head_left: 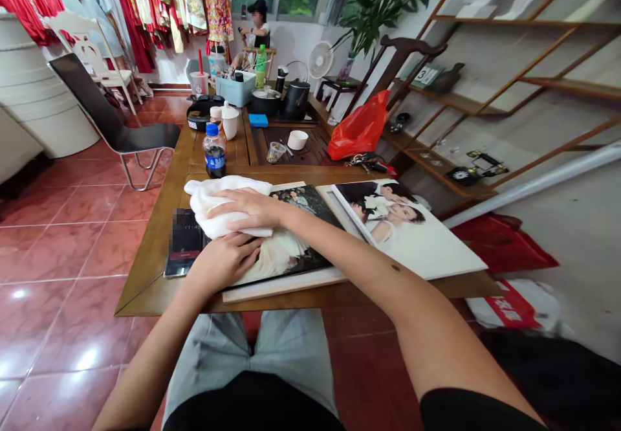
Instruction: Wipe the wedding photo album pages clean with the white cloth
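Note:
A bunched white cloth (pixel 213 208) lies over the upper left part of a dark wedding photo panel (pixel 310 250) at the table's front. My right hand (pixel 255 209) reaches across from the right and presses on the cloth, fingers curved over it. Just below, my left hand (pixel 227 259) rests on the panel's left edge, its fingers stretched flat beside the cloth. Part of the picture is hidden by my hands, right forearm and the cloth. Beneath it a pale board edge (pixel 286 287) shows. A second, lighter couple photo panel (pixel 412 237) lies to the right.
Left of my hands lies a phone (pixel 183 240) on the wooden table (pixel 145 282). A cola bottle (pixel 215 153) stands just behind the cloth. Farther back are a white bowl (pixel 297 140), a red plastic bag (pixel 359 127) and a blue basket (pixel 236 88). A person (pixel 259 30) sits by the window.

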`<state>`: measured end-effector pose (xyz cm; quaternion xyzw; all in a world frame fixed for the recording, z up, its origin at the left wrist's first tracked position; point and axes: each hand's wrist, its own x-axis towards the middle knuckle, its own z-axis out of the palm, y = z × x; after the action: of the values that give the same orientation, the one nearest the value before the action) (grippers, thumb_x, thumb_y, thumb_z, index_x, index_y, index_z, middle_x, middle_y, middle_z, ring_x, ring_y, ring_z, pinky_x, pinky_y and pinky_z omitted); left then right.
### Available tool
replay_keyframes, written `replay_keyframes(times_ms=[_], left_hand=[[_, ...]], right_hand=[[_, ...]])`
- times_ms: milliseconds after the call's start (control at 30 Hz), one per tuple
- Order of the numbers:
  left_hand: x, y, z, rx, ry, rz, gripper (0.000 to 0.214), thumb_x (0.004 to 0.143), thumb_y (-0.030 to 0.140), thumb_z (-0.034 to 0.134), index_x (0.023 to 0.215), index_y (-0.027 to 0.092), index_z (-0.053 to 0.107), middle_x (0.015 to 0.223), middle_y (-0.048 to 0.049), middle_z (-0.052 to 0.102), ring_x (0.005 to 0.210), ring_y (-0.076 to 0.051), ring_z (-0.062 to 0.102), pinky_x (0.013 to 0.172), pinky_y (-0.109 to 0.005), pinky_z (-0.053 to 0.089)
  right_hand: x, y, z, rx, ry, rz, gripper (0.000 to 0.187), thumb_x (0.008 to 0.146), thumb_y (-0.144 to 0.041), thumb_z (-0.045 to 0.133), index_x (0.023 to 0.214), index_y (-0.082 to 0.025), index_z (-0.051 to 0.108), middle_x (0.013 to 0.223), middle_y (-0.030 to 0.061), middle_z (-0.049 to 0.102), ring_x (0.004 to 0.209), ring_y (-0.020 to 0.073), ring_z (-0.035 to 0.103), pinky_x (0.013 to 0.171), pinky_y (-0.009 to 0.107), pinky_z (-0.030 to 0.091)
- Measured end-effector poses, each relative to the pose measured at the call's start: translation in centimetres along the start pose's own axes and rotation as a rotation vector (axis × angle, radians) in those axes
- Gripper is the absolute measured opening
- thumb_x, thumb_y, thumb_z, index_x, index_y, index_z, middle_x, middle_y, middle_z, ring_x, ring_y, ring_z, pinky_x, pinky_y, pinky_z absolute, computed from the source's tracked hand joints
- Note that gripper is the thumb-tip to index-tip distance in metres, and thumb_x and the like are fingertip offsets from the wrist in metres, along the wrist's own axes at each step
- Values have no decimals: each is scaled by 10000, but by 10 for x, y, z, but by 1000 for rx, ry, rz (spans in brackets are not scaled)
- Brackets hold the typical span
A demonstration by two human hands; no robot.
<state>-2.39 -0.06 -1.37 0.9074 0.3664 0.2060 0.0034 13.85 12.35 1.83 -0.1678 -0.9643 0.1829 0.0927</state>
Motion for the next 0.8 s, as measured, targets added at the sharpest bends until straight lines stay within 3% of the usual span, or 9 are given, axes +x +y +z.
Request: replay_keyframes(times_ms=[267, 467, 800], left_hand=[[1, 0, 0, -78, 63, 4, 324, 1058, 252, 486, 1252, 171, 732, 1250, -103, 737, 1132, -252, 707, 997, -424, 601], [2, 1, -2, -150, 42, -30, 303, 1046, 249, 505, 1254, 194, 719, 1311, -97, 711, 1264, -248, 650, 1105, -440, 542], [8, 4, -9, -65, -49, -35, 268, 1034, 248, 483, 1220, 199, 671, 1299, -101, 682, 1224, -249, 644, 1047, -429, 525]], right_hand=[[-41, 12, -8, -53, 65, 128, 580, 954, -526, 581, 1500, -337, 543, 1656, 102, 376, 1483, 338, 380, 1193, 580, 273], [-81, 19, -12, -116, 119, 250, 570, 953, -508, 574, 1492, -323, 555, 1636, 120, 393, 1468, 346, 398, 1186, 589, 286], [-131, -7, 4, -156, 229, 351, 546, 939, -450, 596, 1474, -345, 575, 1603, 115, 434, 1472, 357, 397, 1181, 608, 293]])
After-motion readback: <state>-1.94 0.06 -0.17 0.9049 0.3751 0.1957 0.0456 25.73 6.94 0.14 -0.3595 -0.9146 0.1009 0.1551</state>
